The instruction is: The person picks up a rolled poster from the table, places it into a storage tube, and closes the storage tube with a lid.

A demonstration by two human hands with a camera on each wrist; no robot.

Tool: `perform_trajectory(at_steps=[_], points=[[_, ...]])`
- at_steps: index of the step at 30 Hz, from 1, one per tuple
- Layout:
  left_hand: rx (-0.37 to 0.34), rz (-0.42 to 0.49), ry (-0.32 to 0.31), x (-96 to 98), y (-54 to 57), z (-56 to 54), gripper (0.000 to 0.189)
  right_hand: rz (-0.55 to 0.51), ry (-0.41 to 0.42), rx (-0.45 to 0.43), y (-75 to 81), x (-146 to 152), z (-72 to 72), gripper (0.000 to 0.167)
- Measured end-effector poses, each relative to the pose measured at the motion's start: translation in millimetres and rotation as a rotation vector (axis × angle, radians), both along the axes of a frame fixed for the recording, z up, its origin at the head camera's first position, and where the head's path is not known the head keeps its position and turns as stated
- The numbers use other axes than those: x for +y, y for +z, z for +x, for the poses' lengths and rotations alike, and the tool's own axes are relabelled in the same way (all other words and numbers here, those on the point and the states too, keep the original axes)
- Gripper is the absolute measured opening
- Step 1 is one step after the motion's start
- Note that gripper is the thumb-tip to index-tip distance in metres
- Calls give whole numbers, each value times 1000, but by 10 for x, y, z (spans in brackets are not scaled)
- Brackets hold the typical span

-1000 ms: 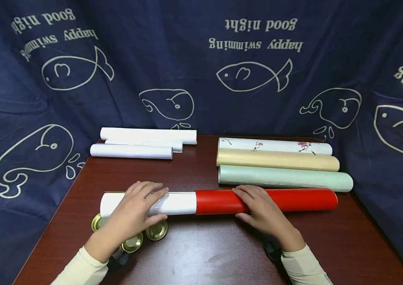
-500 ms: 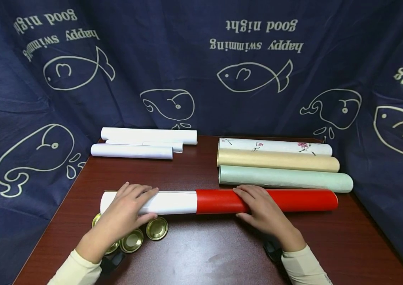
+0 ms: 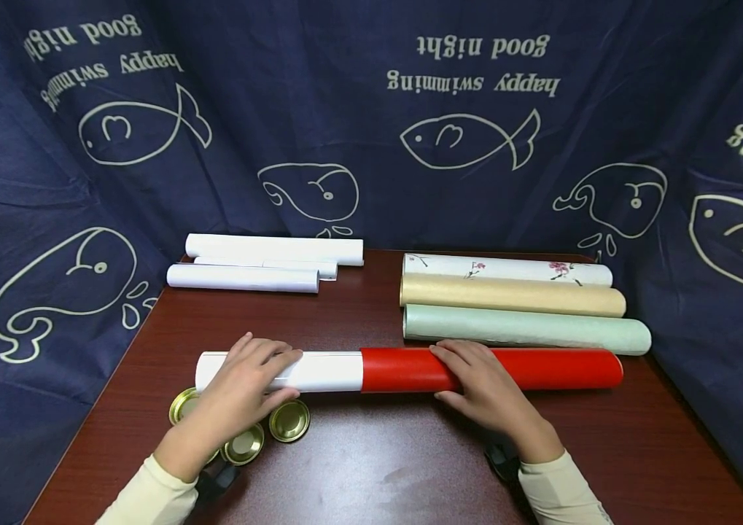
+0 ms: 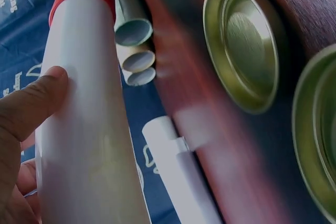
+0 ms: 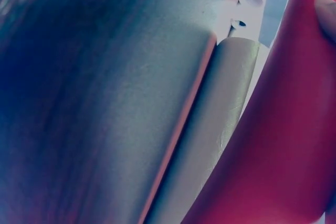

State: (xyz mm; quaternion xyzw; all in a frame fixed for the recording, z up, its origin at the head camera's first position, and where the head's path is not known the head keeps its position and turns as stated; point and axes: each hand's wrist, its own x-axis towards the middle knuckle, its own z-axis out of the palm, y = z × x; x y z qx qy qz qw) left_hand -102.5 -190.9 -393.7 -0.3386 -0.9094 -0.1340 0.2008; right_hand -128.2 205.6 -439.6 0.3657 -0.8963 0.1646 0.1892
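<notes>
A white paper roll (image 3: 332, 372) lies crosswise near the middle of the table in the head view. Its right end meets the red tube (image 3: 558, 369) in one straight line, with the red rim around the white in the left wrist view. My left hand (image 3: 236, 390) grips the white roll from above, its thumb (image 4: 42, 95) along the near side. Over the left part of the red tube, my right hand (image 3: 483, 386) holds it with thumb and fingers. How far the roll reaches inside the tube is hidden.
Gold metal lids (image 3: 289, 421) lie under and beside my left forearm. Several white paper rolls (image 3: 243, 278) sit at the back left. Pale green (image 3: 528, 328), gold (image 3: 512, 294) and flower-printed (image 3: 509, 270) tubes lie at the back right. A navy curtain (image 3: 371, 109) hangs around the table.
My left hand first shifted left along the white roll, then back right with it. The roll's left end moved right while the red tube and my right hand stayed nearly still.
</notes>
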Motion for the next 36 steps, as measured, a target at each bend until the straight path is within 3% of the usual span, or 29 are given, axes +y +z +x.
perform_trajectory(at_steps=[18, 36], points=[[-37, -9, -12, 549, -56, -48, 52, 14, -13, -7, 4, 3, 33, 72], [-8, -36, -41, 824, -97, -76, 56, 17, -1, 4, 6, -4, 40, 71]])
